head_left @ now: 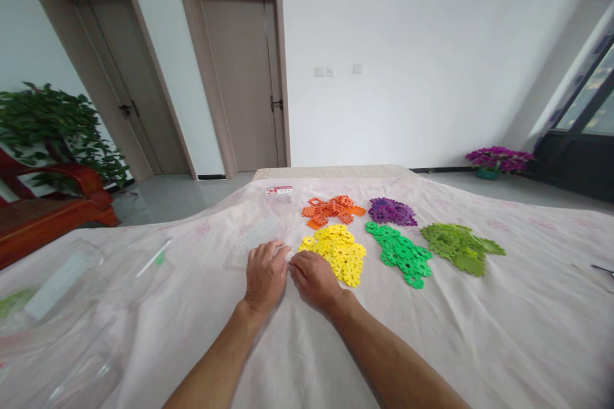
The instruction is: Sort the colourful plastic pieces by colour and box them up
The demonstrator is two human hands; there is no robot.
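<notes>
Both my hands rest knuckles-up on a pale pink cloth (432, 332), fingertips meeting. My left hand (265, 275) has its fingers curled down, the tips on the edge of a clear plastic bag (254, 236). My right hand (314, 278) is curled too, pinched against the left, just left of a yellow pile of snowflake discs (338, 252). What the fingers hold is hidden. Beyond lie an orange pile (332, 209), a purple pile (391, 211), a green pile (401, 252) and a light green pile (460, 246).
Clear plastic containers (52, 281) lie on the cloth at the left, with a white and green stick (153, 259). A red wooden chair (48, 204) and a leafy plant (52, 128) stand at far left. Two doors and purple flowers (499, 158) lie beyond.
</notes>
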